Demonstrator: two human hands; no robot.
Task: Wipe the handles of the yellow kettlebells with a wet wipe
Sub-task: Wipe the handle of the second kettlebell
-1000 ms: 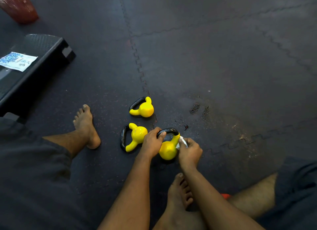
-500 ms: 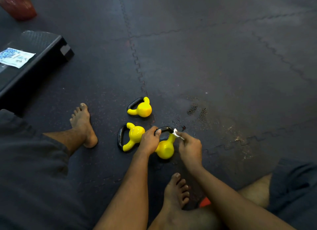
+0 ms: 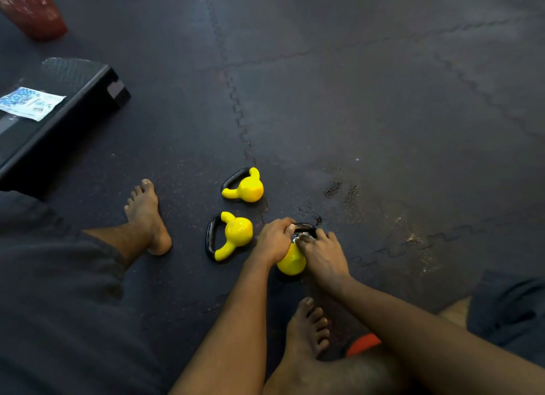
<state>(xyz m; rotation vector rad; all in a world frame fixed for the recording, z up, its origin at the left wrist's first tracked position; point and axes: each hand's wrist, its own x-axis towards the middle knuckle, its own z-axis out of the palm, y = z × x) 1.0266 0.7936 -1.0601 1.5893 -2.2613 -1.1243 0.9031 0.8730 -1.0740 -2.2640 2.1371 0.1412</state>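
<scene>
Your left hand [image 3: 274,241] is gripping the kettlebell [image 3: 290,262] handle [image 3: 305,227], steadying it while your right hand [image 3: 321,253] beside it is pinching the wet wipe [image 3: 298,239] against the handle.

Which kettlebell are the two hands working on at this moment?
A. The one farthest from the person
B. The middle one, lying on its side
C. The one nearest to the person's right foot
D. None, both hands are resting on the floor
C: the left hand and the right hand both close on the nearest kettlebell, with the white wipe at its black handle.
</scene>
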